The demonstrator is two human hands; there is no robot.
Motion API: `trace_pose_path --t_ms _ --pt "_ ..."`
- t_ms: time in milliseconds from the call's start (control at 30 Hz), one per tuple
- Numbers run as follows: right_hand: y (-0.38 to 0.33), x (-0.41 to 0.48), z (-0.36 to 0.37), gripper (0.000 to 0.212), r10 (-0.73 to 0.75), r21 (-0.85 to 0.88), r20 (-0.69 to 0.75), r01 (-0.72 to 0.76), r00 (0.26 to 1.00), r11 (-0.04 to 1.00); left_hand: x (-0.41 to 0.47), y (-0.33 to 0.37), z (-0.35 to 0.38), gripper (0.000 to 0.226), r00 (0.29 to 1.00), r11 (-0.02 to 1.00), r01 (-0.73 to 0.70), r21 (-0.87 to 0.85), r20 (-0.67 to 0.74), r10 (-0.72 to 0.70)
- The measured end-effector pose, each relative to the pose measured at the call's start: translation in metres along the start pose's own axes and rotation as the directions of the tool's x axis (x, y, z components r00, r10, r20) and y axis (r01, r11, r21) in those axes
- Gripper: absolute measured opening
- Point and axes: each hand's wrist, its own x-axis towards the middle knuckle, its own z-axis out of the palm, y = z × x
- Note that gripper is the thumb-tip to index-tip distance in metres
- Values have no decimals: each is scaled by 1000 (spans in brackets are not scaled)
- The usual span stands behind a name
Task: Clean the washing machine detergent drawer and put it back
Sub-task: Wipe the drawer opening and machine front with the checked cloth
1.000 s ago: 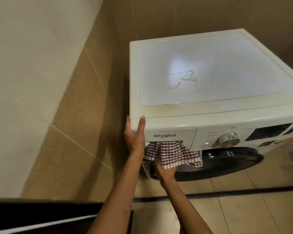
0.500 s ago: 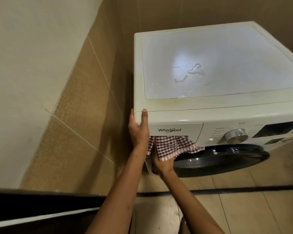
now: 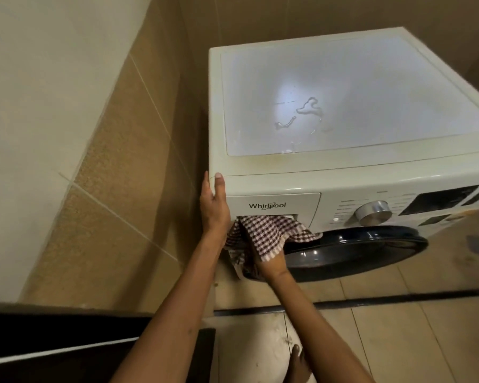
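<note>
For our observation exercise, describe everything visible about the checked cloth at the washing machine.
The checked cloth is maroon-and-white woven fabric, soft and crumpled. Its top sits in the handle recess of the detergent drawer; the rest drapes over the right hand, hiding its fingers, and hangs before the dark door.

View: your single head camera looks forward and steeply down onto the washing machine (image 3: pixel 260 172)
Nearness: close, your forearms (image 3: pixel 177 313) enter from the bottom edge
Facing: you face its front-left corner, tiled wall (image 3: pixel 108 161) filling the left
</note>
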Motion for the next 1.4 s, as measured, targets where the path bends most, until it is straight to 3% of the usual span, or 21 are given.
trace_pose_path --t_ms 67,100,133,200,267,333,400,433,500,533,733,800,833,900,967,1067,1133,1233,1267,1333,1400 --pt "17 6 -23 33 -174 -113 -6 172 985 979 2 -1 -2 56 1000 1000 -1 11 -3 1" --pt "26 4 -31 39 -380 -255 -100 346 919 903 2 -1 -1 58 1000 1000 1 15 -1 -1" --pt "35 5 -41 41 -419 -360 -85 365 904 859 1 -2 -1 58 1000 1000 1 16 1 -1" --pt "38 1 -45 56 -128 -342 -147 71 981 937 0 -2 -1 56 1000 1000 2 4 1 -2" --pt "27 -3 -36 51 -52 -244 -16 46 999 969 0 -1 -1 53 1000 1000 5 -11 -1 -5" --pt "27 -1 -16 31 -170 -334 121 201 978 921 1 -1 -1 55 1000 1000 5 -29 9 -5" --pt "17 6 0 101 -147 -382 331 275 932 883 0 -1 -1 53 1000 999 20 -39 14 -19" --pt "5 9 -2 47 -162 -437 279 276 946 856 1 -1 -1 51 1000 999 20 -35 14 -19" --pt "5 10 5 50 -174 -490 258 284 950 825 0 0 -2 47 1000 1000 24 -14 14 -23" --pt "5 14 8 45 -158 -427 357 311 921 849 -1 1 -2 46 1000 1000 25 -5 15 -25" --pt "16 10 -15 28 -187 -458 58 192 981 868 -4 0 -4 48 1000 999 -8 41 0 8" --pt "15 11 -12 68 -156 -427 -165 72 974 901 -2 0 -4 48 999 998 -33 44 9 32" --pt "9 5 -6 69 -126 -421 -271 0 954 907 -2 0 -4 48 999 998 -38 44 10 37" --pt "-6 -3 10 44 35 -364 -220 -116 975 924 -2 2 -2 45 999 999 -37 33 -10 37" --pt "-13 -13 24 32 81 -426 21 -64 997 902 -3 2 -2 44 999 999 -28 21 -28 28" --pt "-4 0 15 36 19 -194 199 20 980 981 -4 1 -1 45 1000 1000 -21 14 -17 21" --pt "6 10 -3 31 -14 -160 56 23 998 987 -2 1 -3 45 1000 1000 -16 7 -19 16" --pt "33 5 10 62 90 -130 -79 -100 993 987 -4 2 -1 48 1000 1000 -20 20 -22 21" --pt "45 -4 31 59 158 -63 -2 -158 987 985 -2 0 -1 48 999 999 -24 23 -24 25" --pt "64 -20 63 35 364 121 -149 -349 919 929 -4 1 -2 47 1000 1000 -13 22 -15 14" --pt "54 -33 70 70 435 306 -117 -385 893 871 -5 1 -3 48 1000 1000 -12 25 -1 12"
